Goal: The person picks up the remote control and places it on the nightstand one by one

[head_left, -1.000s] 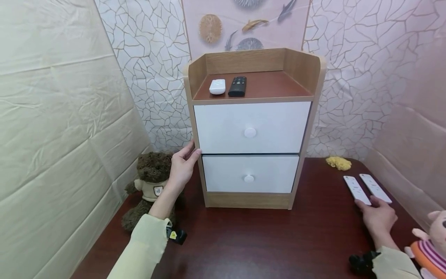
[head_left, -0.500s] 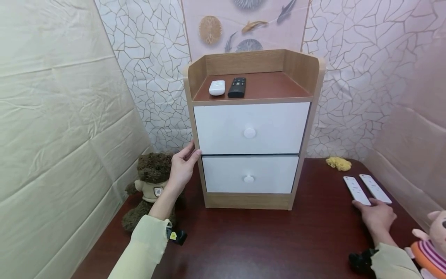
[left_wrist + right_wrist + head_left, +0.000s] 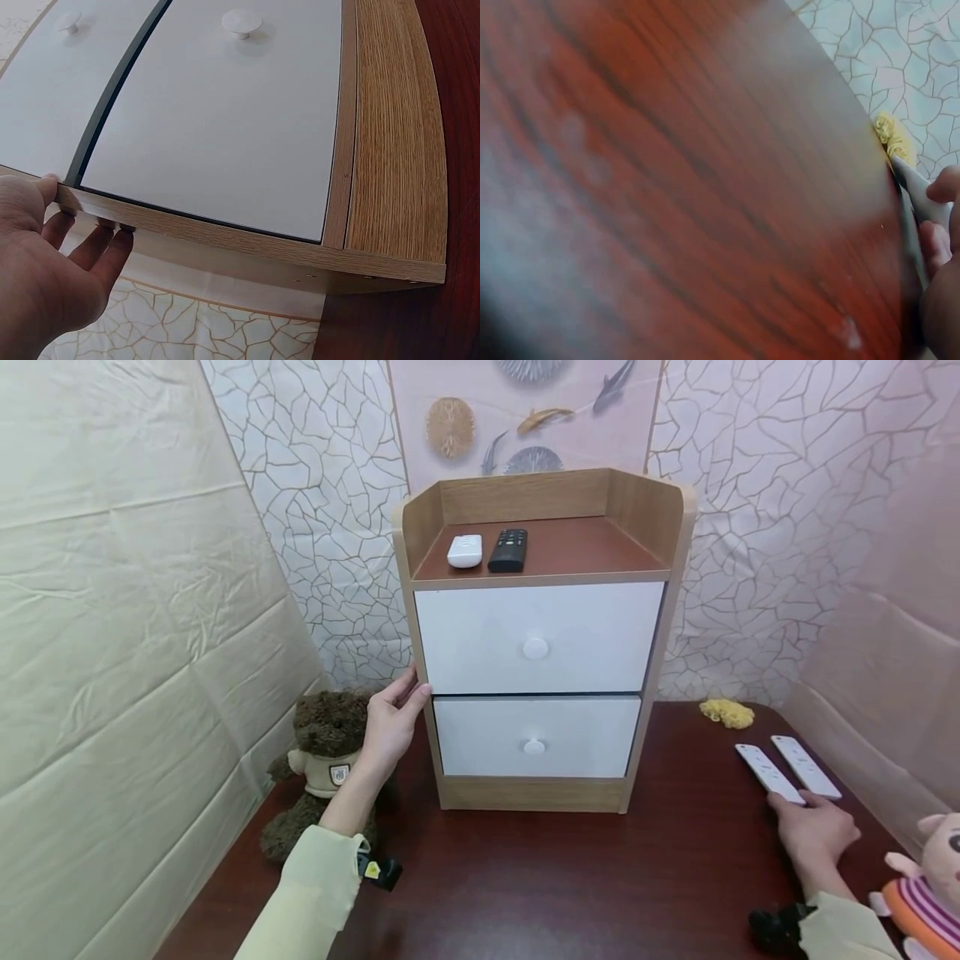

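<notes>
A small wooden cabinet (image 3: 534,793) with two white drawers stands on the table, both drawers pushed in. My left hand (image 3: 390,722) grips its left side edge, thumb on the front and fingers along the side panel; the left wrist view shows this hand (image 3: 56,262) up close. At the far right, my right hand (image 3: 816,835) pinches the near end of a white remote control (image 3: 767,772). In the right wrist view, part of that remote (image 3: 922,191) shows between thumb and fingers. A second white remote (image 3: 806,766) lies just to its right.
On the cabinet top lie a white remote (image 3: 465,551) and a black remote (image 3: 508,550). A brown teddy bear (image 3: 327,739) sits left of the cabinet. A yellow fluffy bunch (image 3: 727,712) lies at the back right, and a pink plush toy (image 3: 930,877) sits at the right edge.
The white remote in my right hand has turned slightly, its far end shifting left, away from the second remote. My left hand keeps its grip on the cabinet.
</notes>
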Motion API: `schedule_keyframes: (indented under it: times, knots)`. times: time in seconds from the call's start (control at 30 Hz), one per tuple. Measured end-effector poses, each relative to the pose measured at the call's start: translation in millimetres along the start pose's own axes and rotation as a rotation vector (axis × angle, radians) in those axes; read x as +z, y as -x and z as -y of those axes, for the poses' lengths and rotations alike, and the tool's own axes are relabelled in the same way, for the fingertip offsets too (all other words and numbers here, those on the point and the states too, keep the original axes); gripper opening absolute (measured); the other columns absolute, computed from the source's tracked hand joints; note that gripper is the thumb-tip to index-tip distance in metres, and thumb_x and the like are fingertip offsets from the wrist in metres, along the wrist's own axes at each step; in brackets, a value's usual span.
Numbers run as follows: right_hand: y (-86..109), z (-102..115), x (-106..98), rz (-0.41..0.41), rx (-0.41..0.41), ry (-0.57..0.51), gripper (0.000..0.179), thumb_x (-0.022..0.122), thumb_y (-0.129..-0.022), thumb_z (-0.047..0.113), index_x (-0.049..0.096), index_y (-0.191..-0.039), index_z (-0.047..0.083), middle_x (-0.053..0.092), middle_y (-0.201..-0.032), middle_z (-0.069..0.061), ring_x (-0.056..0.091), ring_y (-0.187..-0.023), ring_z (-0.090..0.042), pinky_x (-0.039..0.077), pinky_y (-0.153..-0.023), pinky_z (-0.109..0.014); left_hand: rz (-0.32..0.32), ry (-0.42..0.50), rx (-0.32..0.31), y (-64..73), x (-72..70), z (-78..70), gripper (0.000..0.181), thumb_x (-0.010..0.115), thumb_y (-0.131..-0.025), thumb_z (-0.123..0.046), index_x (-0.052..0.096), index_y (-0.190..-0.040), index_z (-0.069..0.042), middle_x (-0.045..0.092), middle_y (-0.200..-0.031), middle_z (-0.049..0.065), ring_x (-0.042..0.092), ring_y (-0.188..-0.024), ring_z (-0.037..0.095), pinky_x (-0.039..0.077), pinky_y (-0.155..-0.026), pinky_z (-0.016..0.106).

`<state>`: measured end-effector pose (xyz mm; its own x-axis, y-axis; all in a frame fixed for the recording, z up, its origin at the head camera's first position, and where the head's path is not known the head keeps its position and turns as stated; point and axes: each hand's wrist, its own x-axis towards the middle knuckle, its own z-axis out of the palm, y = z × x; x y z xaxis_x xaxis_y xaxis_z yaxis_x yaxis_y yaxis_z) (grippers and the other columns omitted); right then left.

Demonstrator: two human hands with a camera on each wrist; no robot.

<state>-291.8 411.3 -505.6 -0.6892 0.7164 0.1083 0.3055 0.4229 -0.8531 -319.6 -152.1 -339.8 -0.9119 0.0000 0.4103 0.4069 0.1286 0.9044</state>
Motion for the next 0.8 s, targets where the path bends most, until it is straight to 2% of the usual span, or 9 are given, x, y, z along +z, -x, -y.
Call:
schedule_keyframes:
  times: [0.2,0.43,0.53,0.6,0.67,0.73,0.77,0.8]
  knots:
    - [4.1,3.7,-3.2,-0.106,0.02,-0.099,0.06,0.07,-0.09,0.023,0.058,-0.135,-0.015,0.046,-0.134,-0.041,0.028,-0.135,-0.055,0.021,-0.118,-0.056,0.001,-0.01,-0.005,0.3,-0.3,-0.5,0.056,0.062,-0.106,-0.02,0.041,-0.156,-0.005,0.042,-0.159,0.007,0.043,-0.143,0.022,0.044,-0.112,0.032]
    - [3.7,15.2,-10.9,-0.142,0.084,-0.188,0.066,0.074,-0.086,0.031,0.06,-0.14,-0.005,0.05,-0.134,-0.033,0.029,-0.137,-0.046,0.025,-0.116,-0.05,0.006,-0.01,-0.01,0.0,-1.3,-1.2,0.057,0.061,-0.106,-0.019,0.04,-0.157,-0.005,0.041,-0.159,0.008,0.043,-0.144,0.023,0.044,-0.113,0.032]
    - [5.8,23.7,-15.4,-0.152,0.093,-0.23,0.068,0.077,-0.085,0.034,0.06,-0.14,-0.003,0.052,-0.125,-0.025,0.03,-0.138,-0.042,0.025,-0.117,-0.045,0.009,-0.005,-0.01,-1.2,-1.4,-0.3,0.057,0.061,-0.106,-0.018,0.039,-0.157,-0.004,0.04,-0.16,0.008,0.042,-0.144,0.023,0.044,-0.113,0.032]
    - [7.5,29.8,-18.7,-0.161,0.106,-0.292,0.066,0.081,-0.084,0.034,0.064,-0.138,0.0,0.062,-0.11,-0.01,0.047,-0.127,-0.027,0.034,-0.11,-0.03,0.008,-0.005,-0.011,-1.1,-1.3,-0.4,0.057,0.061,-0.106,-0.019,0.039,-0.157,-0.004,0.04,-0.16,0.008,0.042,-0.144,0.022,0.043,-0.113,0.031]
    - [10.4,36.2,-22.9,-0.155,0.121,-0.387,0.057,0.085,-0.082,0.03,0.071,-0.132,0.007,0.064,-0.086,0.011,0.061,-0.102,-0.01,0.041,-0.094,-0.016,0.006,-0.007,-0.011,-0.4,-1.0,-1.0,0.057,0.061,-0.106,-0.019,0.04,-0.157,-0.004,0.041,-0.16,0.008,0.042,-0.144,0.022,0.043,-0.113,0.032]
    - [12.8,43.8,-27.3,-0.147,0.132,-0.503,0.041,0.089,-0.078,0.024,0.08,-0.118,0.02,0.058,-0.066,0.025,0.059,-0.072,0.003,0.042,-0.072,-0.008,0.005,-0.009,-0.01,0.3,-1.0,-1.5,0.056,0.061,-0.106,-0.02,0.04,-0.156,-0.004,0.041,-0.159,0.009,0.042,-0.144,0.022,0.042,-0.114,0.032]
    - [13.9,48.4,-29.4,-0.146,0.134,-0.562,0.034,0.09,-0.077,0.02,0.082,-0.109,0.025,0.058,-0.06,0.025,0.054,-0.061,0.006,0.041,-0.062,-0.006,0.004,-0.009,-0.01,0.4,-0.9,-1.5,0.056,0.061,-0.106,-0.02,0.04,-0.156,-0.004,0.041,-0.159,0.009,0.042,-0.144,0.022,0.042,-0.114,0.032]
    - [15.7,52.9,-31.4,-0.141,0.125,-0.607,0.028,0.091,-0.076,0.017,0.082,-0.1,0.027,0.059,-0.06,0.023,0.055,-0.059,0.006,0.042,-0.056,-0.006,0.004,-0.009,-0.008,0.4,-0.9,-1.4,0.056,0.061,-0.106,-0.02,0.04,-0.156,-0.004,0.041,-0.159,0.009,0.042,-0.144,0.023,0.042,-0.114,0.032]
